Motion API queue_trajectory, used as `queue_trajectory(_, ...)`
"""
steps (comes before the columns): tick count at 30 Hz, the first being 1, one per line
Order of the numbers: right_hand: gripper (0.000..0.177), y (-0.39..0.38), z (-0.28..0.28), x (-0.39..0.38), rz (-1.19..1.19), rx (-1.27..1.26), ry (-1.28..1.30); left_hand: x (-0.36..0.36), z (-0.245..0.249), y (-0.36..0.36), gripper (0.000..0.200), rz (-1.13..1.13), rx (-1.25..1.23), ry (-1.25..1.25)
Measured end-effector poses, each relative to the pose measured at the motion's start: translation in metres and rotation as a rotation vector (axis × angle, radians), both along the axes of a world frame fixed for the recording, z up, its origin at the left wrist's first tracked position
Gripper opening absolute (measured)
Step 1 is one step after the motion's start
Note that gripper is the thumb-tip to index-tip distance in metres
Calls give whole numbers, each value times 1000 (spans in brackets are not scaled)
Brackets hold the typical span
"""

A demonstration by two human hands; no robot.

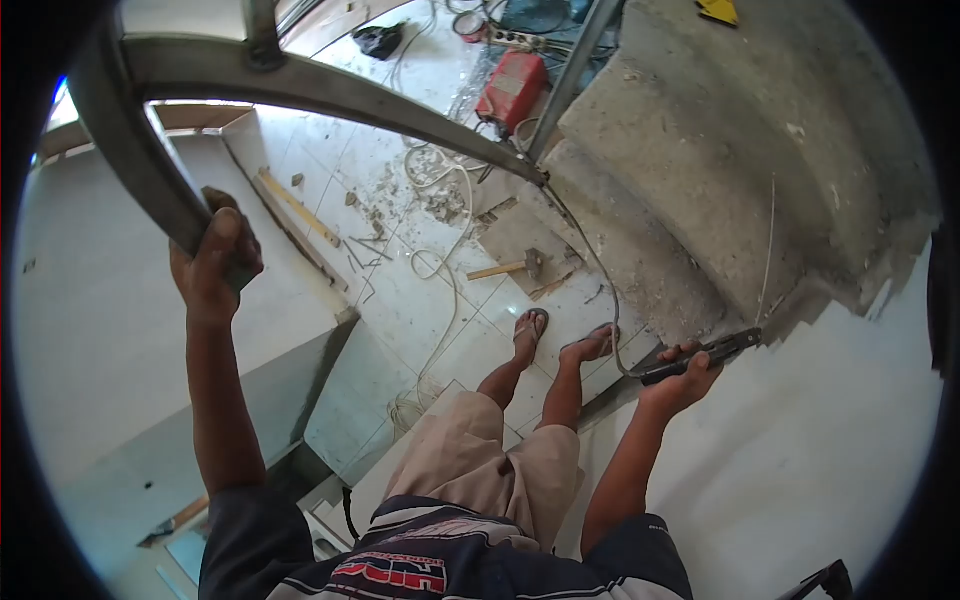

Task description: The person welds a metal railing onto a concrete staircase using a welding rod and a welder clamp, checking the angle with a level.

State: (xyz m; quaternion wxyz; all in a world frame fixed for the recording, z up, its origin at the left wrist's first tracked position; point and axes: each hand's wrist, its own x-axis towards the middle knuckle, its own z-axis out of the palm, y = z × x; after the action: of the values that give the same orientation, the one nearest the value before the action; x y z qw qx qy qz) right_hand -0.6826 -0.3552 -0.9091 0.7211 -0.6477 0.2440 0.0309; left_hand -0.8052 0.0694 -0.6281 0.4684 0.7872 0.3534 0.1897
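Observation:
My left hand is wrapped round the lower end of a grey metal railing, made of square tube with a curved rail. My right hand is closed round the black handle of a welding electrode holder. A thin welding rod stands up from the holder's jaws, its tip apart from the railing. From the handle a welding cable runs up past the concrete steps towards the railing's far end.
Concrete steps rise at the right. A red welding machine stands at the back. On the tiled floor lie a hammer, a wooden strip, rubble and a looping white cord. A white wall is close on the right.

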Motion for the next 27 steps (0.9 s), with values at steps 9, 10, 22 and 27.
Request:
queue_trajectory(9,66,-2,-4,9,69,-4,36,-5,-6,-2,33,136,101,4)
queue_trajectory(10,71,-5,-11,8,42,-14,43,-7,-7,-1,36,146,17,-7)
queue_trajectory(22,56,16,-3,8,-20,7,380,7,18,-12,34,34,109,121)
queue_trajectory(27,57,43,23,-38,64,-310,285,0,-1,3,41,-116,194,-10)
